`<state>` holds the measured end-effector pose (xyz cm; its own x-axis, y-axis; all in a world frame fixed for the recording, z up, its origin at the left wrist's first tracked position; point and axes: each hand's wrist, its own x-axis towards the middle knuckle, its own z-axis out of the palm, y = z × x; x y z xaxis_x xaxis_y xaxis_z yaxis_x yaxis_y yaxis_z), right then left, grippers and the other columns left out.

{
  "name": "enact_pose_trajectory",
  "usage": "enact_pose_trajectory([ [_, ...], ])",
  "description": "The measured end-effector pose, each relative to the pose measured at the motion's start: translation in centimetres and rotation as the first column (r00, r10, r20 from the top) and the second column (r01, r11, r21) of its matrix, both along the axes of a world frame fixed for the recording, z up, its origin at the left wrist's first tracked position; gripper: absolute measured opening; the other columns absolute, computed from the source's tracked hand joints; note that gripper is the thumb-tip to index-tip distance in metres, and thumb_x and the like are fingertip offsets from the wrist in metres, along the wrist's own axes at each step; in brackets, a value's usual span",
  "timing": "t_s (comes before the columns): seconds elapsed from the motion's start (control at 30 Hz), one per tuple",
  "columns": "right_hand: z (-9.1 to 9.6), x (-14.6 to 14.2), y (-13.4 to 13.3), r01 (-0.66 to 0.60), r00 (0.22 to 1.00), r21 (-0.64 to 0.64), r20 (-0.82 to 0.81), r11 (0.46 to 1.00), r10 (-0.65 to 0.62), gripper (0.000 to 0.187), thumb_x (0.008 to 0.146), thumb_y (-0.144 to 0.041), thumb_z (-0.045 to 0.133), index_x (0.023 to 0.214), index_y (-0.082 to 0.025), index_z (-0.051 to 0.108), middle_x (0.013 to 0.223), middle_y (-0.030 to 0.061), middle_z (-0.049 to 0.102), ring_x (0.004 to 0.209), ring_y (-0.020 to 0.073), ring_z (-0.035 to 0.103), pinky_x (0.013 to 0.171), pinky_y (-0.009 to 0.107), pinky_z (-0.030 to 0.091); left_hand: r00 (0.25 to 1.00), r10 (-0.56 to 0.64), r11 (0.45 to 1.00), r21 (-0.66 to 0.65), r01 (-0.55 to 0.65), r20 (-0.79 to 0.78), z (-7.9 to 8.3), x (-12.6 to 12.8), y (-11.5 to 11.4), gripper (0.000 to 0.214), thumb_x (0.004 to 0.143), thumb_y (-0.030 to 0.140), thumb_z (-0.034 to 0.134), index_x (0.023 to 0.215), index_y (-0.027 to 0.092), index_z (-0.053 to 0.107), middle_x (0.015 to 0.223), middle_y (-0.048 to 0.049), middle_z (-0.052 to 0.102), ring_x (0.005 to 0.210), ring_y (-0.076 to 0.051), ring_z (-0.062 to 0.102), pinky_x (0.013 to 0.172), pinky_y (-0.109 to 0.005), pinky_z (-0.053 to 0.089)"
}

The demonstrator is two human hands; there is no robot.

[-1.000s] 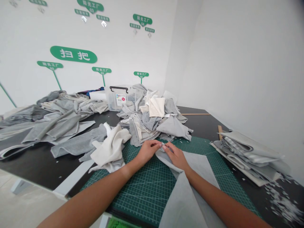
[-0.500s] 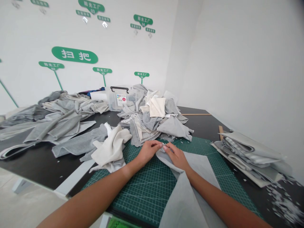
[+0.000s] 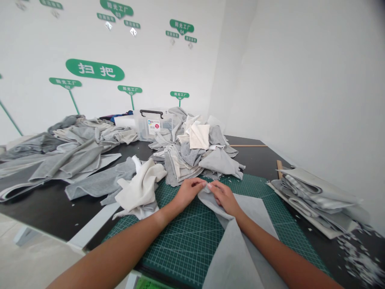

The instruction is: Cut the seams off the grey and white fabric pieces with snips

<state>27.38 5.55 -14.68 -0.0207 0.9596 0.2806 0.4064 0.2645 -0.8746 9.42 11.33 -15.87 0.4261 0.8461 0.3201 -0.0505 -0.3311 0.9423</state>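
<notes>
"Pinching anything, in the head view?"

"Yes. At the centre of the frame, the left hand (image 3: 189, 192) and the right hand (image 3: 225, 198) nip the upper end of a grey cloth (image 3: 228, 257), fingertips just beside each other."

"Where does the cloth lie?"

"From there it runs down to the bottom edge, partly over a green cutting mat (image 3: 186, 237)."

"And around it?"

"A heap of cloths (image 3: 198, 136) above centre; a folded stack (image 3: 315, 196) at right, near pale scraps (image 3: 361, 261)."
</notes>
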Motion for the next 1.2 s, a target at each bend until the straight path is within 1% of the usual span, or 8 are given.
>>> enact_pose_trajectory([
  [0.1,-0.1,0.0,0.3,-0.033,0.999,0.02,-0.02,0.999,0.033,0.036,0.089,-0.054,0.062,0.092,-0.019,0.07,0.083,0.0031,0.067,0.069,0.0171,0.056,0.061,0.026,0.041,1.0,-0.008,1.0,0.018,0.007,0.019,0.0,0.0,0.1,0.033,0.087,0.042,0.066,0.098,0.014,0.076,0.094,-0.0068,0.073,0.085,-0.019,0.063,0.077,-0.027,0.045],
  [0.2,-0.1,0.1,0.6,-0.032,0.999,0.024,-0.022,0.999,0.033,0.036,0.09,-0.054,0.062,0.088,-0.019,0.07,0.072,0.0017,0.063,0.066,0.0168,0.055,0.059,0.026,0.04,1.0,-0.016,1.0,0.006,0.016,0.008,0.0,-0.1,0.0,0.036,0.086,0.046,0.068,0.101,0.013,0.073,0.077,-0.0021,0.066,0.07,-0.014,0.056,0.065,-0.023,0.039],
  [0.3,0.3,0.4,0.8,0.017,0.999,0.023,-0.036,1.0,-0.016,0.036,0.088,-0.055,0.063,0.085,-0.019,0.069,0.059,-0.0013,0.054,0.058,0.0153,0.05,0.054,0.024,0.037,0.998,-0.06,0.996,-0.071,0.059,-0.005,0.2,0.0,-0.2,0.044,0.083,0.052,0.07,0.104,0.014,0.068,0.066,0.0029,0.056,0.059,-0.011,0.048,0.056,-0.022,0.034],
  [0.47,2.1,1.2,0.7,0.074,0.996,0.053,-0.051,0.996,-0.071,0.039,0.086,-0.057,0.064,0.082,-0.019,0.067,0.051,-0.0037,0.045,0.05,0.0132,0.042,0.048,0.023,0.032,0.979,-0.196,0.955,-0.215,0.203,0.054,1.3,0.0,-1.2,0.043,0.079,0.05,0.075,0.099,0.014,0.062,0.067,0.0042,0.053,0.058,-0.01,0.049,0.058,-0.023,0.039],
  [0.7,6.8,2.6,-0.4,0.126,0.992,0.09,-0.041,0.988,-0.123,0.036,0.091,-0.052,0.062,0.078,-0.019,0.058,0.05,-0.0072,0.033,0.047,0.0099,0.029,0.045,0.023,0.023,0.921,-0.354,0.861,-0.33,0.388,0.162,4.6,0.1,-3.6,0.032,0.077,0.039,0.079,0.09,0.014,0.064,0.082,-0.0016,0.061,0.074,-0.012,0.058,0.072,-0.025,0.045],
  [0.83,10.1,3.0,-1.5,0.172,0.985,0.178,-0.062,0.969,-0.163,0.035,0.091,-0.051,0.065,0.077,-0.019,0.058,0.053,-0.0072,0.032,0.05,0.0092,0.027,0.047,0.023,0.021,0.875,-0.42,0.813,-0.329,0.48,0.239,7.3,0.2,-5.2,0.034,0.081,0.035,0.076,0.108,0.016,0.069,0.108,-0.0087,0.068,0.103,-0.022,0.063,0.091,-0.033,0.047],
  [0.97,13.6,3.2,-3.0,0.223,0.975,0.292,-0.064,0.93,-0.213,0.031,0.09,-0.047,0.069,0.079,-0.019,0.061,0.058,-0.0058,0.036,0.052,0.0088,0.029,0.047,0.022,0.022,0.842,-0.484,0.761,-0.362,0.539,0.236,10.0,-0.2,-6.4,0.043,0.082,0.037,0.076,0.12,0.018,0.069,0.118,-0.0109,0.069,0.11,-0.026,0.064,0.095,-0.036,0.048],
  [1.2,18.2,4.8,-4.6,0.425,0.902,0.472,-0.287,0.773,-0.321,0.025,0.084,-0.04,0.077,0.085,-0.017,0.066,0.06,-0.0054,0.038,0.05,0.0073,0.028,0.045,0.025,0.016,0.882,-0.464,0.81,-0.361,0.462,0.086,14.2,-2.7,-7.3,0.042,0.079,0.043,0.077,0.111,0.017,0.072,0.113,-0.0116,0.072,0.095,-0.026,0.069,0.082,-0.035,0.054],
])
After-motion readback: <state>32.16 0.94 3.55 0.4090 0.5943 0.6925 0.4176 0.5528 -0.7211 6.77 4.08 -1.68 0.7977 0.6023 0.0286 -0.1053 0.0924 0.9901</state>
